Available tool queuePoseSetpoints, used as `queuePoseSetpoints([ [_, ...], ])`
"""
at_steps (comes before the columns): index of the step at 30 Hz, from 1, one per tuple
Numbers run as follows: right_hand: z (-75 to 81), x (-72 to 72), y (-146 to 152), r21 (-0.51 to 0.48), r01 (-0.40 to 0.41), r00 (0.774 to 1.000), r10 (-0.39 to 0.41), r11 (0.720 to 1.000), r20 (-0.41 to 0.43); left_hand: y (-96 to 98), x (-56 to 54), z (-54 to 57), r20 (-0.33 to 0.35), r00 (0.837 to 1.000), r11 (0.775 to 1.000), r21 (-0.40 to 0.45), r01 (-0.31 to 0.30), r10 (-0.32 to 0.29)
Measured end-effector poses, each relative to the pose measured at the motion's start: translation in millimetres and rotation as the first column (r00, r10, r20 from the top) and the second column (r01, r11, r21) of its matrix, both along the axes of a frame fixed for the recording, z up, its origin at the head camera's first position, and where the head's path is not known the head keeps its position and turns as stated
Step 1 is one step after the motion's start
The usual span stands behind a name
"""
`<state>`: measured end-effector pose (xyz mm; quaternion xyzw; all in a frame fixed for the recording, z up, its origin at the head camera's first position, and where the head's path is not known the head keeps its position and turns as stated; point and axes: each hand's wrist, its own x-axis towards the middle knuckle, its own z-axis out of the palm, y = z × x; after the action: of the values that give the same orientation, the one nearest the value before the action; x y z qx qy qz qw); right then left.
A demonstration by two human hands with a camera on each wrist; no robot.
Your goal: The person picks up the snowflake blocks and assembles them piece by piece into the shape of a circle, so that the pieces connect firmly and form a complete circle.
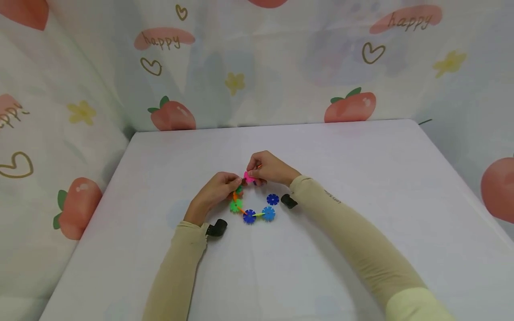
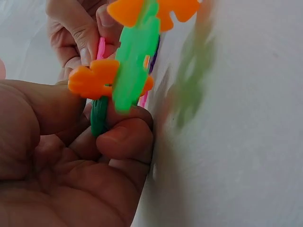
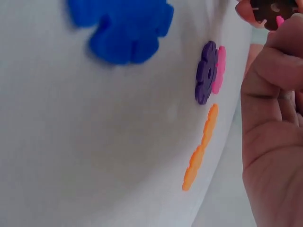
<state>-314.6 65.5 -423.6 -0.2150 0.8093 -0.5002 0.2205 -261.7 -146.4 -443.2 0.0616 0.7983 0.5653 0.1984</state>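
Observation:
A curved chain of slotted plastic snowflake discs lies on the white table, with a light blue disc (image 1: 268, 213), a dark blue disc (image 1: 249, 216) and a bright green disc (image 1: 236, 205) along it. My left hand (image 1: 218, 189) pinches its upper end, around a dark green disc (image 2: 99, 116) next to an orange disc (image 2: 94, 79). A brown disc (image 3: 274, 10) shows at the left fingertips in the right wrist view. My right hand (image 1: 273, 168) pinches a pink disc (image 1: 249, 178) against the brown one. How far their slots are joined is hidden by fingers.
A loose dark blue disc (image 1: 272, 199) lies inside the curve, near the right wrist camera (image 1: 288, 201). Beyond the right hand lie a purple disc (image 3: 207, 73), another pink disc (image 3: 219, 70) and an orange disc (image 3: 200, 147). A patterned cloth (image 1: 277, 67) hangs behind the table.

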Motion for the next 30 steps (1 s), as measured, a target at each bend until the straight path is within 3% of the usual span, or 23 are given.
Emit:
queuePoseSetpoints([
  [7,0.0,5.5,-6,0.057,0.024,0.999,-0.021,0.998,-0.043,-5.2,-0.2,-0.5,0.014,1.000,0.999,-0.029,0.028,-0.027],
  [14,8.3,4.8,1,0.100,-0.010,0.990,0.024,0.995,-0.140,-7.9,-1.1,-4.1,0.016,0.996,0.996,0.004,0.089,-0.089],
  [23,35.4,-9.1,20,0.067,0.071,0.972,-0.054,0.995,-0.227,-8.8,-0.4,0.0,0.018,0.997,0.997,-0.002,0.076,-0.076],
  [30,36.2,-21.9,35,0.097,0.071,0.965,-0.044,0.993,-0.260,-9.9,-1.6,1.6,0.034,0.997,0.997,-0.019,0.072,-0.071],
])
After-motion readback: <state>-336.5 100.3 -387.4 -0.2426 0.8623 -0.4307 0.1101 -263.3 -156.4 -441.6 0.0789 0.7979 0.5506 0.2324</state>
